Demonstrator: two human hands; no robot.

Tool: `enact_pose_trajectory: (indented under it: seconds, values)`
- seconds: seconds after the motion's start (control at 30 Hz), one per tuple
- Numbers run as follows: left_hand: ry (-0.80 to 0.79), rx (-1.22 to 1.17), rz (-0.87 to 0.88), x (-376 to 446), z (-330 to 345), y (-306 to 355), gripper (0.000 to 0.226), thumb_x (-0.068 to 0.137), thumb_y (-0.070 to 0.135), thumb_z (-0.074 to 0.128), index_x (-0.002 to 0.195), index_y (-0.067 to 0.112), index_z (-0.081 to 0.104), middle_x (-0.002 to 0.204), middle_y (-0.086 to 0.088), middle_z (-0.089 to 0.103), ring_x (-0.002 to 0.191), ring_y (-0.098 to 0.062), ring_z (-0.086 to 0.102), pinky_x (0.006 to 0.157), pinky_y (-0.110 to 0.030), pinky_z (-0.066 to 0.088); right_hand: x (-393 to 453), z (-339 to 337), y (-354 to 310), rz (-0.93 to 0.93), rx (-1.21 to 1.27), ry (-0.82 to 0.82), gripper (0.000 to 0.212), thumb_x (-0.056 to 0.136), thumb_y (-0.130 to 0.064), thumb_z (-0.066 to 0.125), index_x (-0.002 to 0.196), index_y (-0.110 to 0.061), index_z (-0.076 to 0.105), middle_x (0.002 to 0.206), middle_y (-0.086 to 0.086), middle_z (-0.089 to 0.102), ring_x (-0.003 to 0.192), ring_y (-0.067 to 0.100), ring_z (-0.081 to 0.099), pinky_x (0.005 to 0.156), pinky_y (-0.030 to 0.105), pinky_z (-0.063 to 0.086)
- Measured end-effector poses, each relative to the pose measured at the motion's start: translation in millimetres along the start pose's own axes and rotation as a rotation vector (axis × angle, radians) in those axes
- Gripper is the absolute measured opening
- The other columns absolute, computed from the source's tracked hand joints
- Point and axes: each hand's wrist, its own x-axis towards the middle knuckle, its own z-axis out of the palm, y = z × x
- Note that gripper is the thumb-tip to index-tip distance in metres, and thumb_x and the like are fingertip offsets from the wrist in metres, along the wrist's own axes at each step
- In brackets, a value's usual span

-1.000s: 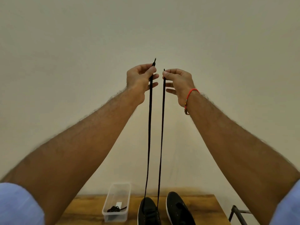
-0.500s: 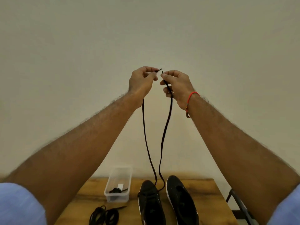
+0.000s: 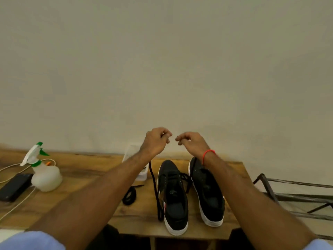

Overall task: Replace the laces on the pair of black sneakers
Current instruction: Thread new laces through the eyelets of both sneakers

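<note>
Two black sneakers with white soles stand side by side on the wooden table (image 3: pixel 86 179), toes toward the wall: the left sneaker (image 3: pixel 174 201) and the right sneaker (image 3: pixel 210 197). A black lace (image 3: pixel 154 184) is threaded through the left sneaker's front eyelets. One strand loops down beside the sneaker and rises to my left hand (image 3: pixel 156 141), which pinches its end. The other strand climbs between the sneakers behind my right wrist to my right hand (image 3: pixel 191 142), whose curled fingers pinch it. Both hands hover close together above the toes.
A coiled black lace (image 3: pixel 129 195) lies left of the sneakers. A clear plastic box (image 3: pixel 142 175) sits half hidden behind my left forearm. Further left are a spray bottle (image 3: pixel 46 175), a black device (image 3: pixel 14 186) and a white cable (image 3: pixel 18 202). A metal rack (image 3: pixel 297 197) stands right of the table.
Both hands came down from high in front of the wall to just above the sneakers. The taut lace strands went slack and now droop beside the left sneaker.
</note>
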Motion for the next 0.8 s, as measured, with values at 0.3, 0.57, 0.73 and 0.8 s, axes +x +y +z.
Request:
enact_pose_trajectory:
  seconds: [0.3,0.57,0.73,0.8]
  values:
    - [-0.254,0.253,-0.279,-43.5,75.4,-95.5,0.040,0.093,0.048,0.065,0.125,0.022,0.067,0.104,0.003,0.069,0.091,-0.014,0.065,0.072,-0.025,0.051,-11.6,66.4,120.8,0.078,-0.496,-0.173,0.022,0.100,-0.025,0.051,0.109,-0.022,0.071,0.104,0.005,0.070,0.096,0.027,0.066,0.082,0.045,0.057]
    - [-0.269,0.354,-0.258,-43.0,99.5,-105.1,0.041,0.080,0.046,0.053,0.112,0.020,0.058,0.101,-0.003,0.063,0.091,-0.024,0.062,0.079,-0.044,0.058,-3.1,65.4,125.0,0.039,-0.723,-0.155,0.021,0.100,-0.038,0.051,0.111,-0.027,0.067,0.104,0.002,0.068,0.094,0.025,0.065,0.075,0.038,0.054]
    - [-0.238,0.307,-0.251,-41.5,87.7,-112.8,0.029,0.091,0.022,0.061,0.119,0.017,0.061,0.104,-0.003,0.064,0.092,-0.017,0.059,0.067,-0.026,0.044,-1.6,49.7,124.7,0.077,-0.718,-0.138,0.015,0.095,-0.030,0.055,0.098,-0.022,0.067,0.094,0.005,0.066,0.085,0.026,0.063,0.074,0.038,0.056]
    - [-0.228,0.295,-0.248,-42.1,84.7,-113.6,0.032,0.092,0.019,0.061,0.124,0.016,0.061,0.112,-0.004,0.065,0.096,-0.016,0.058,0.072,-0.026,0.044,-0.1,43.1,125.2,0.115,-0.685,-0.148,0.009,0.092,-0.027,0.058,0.086,-0.021,0.062,0.087,0.004,0.062,0.084,0.025,0.060,0.068,0.033,0.049]
